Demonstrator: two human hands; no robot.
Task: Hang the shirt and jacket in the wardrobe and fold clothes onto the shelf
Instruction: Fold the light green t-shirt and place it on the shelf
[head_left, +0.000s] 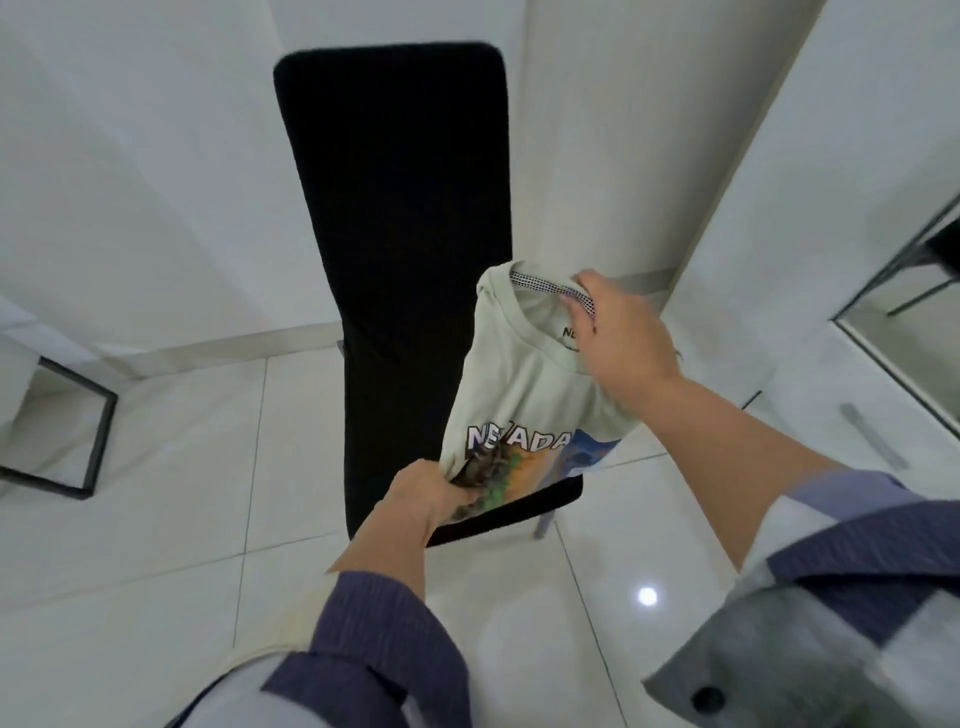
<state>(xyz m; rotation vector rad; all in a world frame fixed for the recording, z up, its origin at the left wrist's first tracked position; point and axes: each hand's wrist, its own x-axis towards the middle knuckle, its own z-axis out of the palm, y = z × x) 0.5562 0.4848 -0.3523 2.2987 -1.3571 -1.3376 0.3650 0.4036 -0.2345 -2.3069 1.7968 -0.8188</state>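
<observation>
Two hands on one garment, held in the air over a chair.

T-shirt (524, 395): pale green, round neck with a black-and-white patterned band inside the collar, a small label below it. Front print reads "NEVADA" in white letters above an orange, blue and green picture. Hangs bunched and lengthwise between the hands, collar uppermost, lower part gathered. It is in front of the chair back and above the seat; whether the hem touches the seat cannot be told.

Right hand (618, 332): raised, fingers curled over the collar edge, gripping it at the neck opening. Forearm bare; sleeve (852, 551) blue-grey with lighter panels and a dark button near the cuff.

Left hand (426, 493): lower, fist closed round the gathered printed part of the t-shirt, near the front edge of the seat. Sleeve (374, 639) dark blue, ribbed.

The hands are well apart, one at each end of the garment.

Chair (395, 208): black, tall padded back, black seat, one grey metal leg visible at the front right.

Floor (156, 493): glossy white tiles with a bright light reflection lower right.

Walls: white, with a pale skirting strip. White panel with a metal bar handle (872, 436) at right. Dark metal frame (78, 431) standing on the floor at far left.
</observation>
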